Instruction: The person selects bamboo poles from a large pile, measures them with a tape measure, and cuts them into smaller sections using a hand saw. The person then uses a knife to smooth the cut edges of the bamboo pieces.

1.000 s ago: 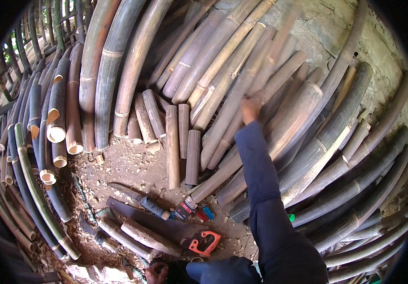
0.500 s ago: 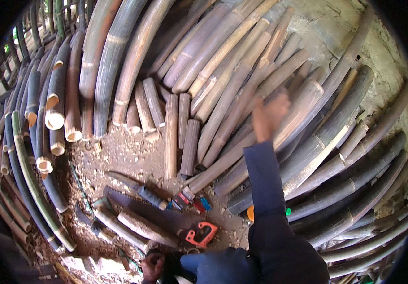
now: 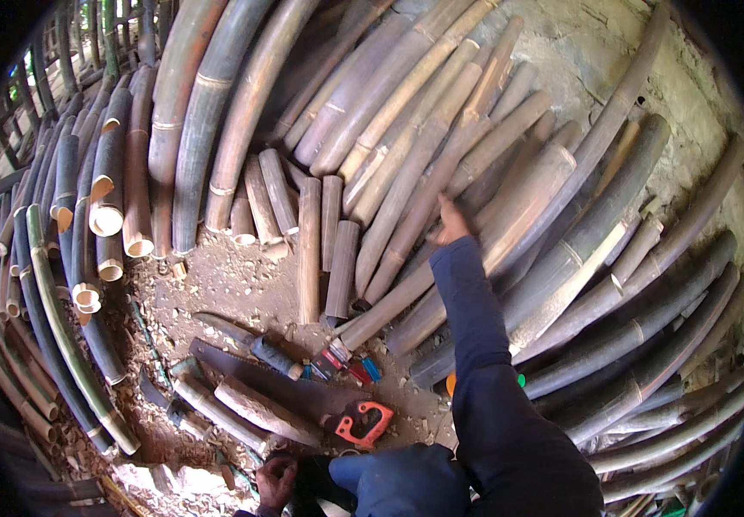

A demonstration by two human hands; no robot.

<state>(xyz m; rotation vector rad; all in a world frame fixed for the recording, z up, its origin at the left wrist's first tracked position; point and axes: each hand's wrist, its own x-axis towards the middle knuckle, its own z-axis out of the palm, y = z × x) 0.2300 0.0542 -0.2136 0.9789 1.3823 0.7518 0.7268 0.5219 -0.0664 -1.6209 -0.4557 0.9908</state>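
Note:
My right hand [image 3: 451, 222] reaches out among bamboo poles leaning on the wall. Its fingers curl round a brownish bamboo pole [image 3: 398, 297], with part of the grip hidden. Close to my body at the bottom, my left hand [image 3: 276, 479] is closed in a loose curl beside my knee; whatever it may hold cannot be made out. Between my hands and the poles lies a handsaw [image 3: 362, 424] with an orange handle. Two short bamboo pieces [image 3: 262, 411] rest by its blade, and a knife [image 3: 256, 345] with a dark wrapped handle lies beyond them.
Short bamboo lengths [image 3: 309, 250] stand upright before the taller poles. Cut bamboo tubes [image 3: 106, 207] are stacked at the left. A curved blade [image 3: 153, 389], a red-and-black item [image 3: 331, 358] and wood chips lie on the ground. A rough wall [image 3: 596, 52] rises at the back right.
My right hand has drawn back, down and to the left, from farther up the leaning poles, and its fingers are now curled on one. My left hand stays by my knee.

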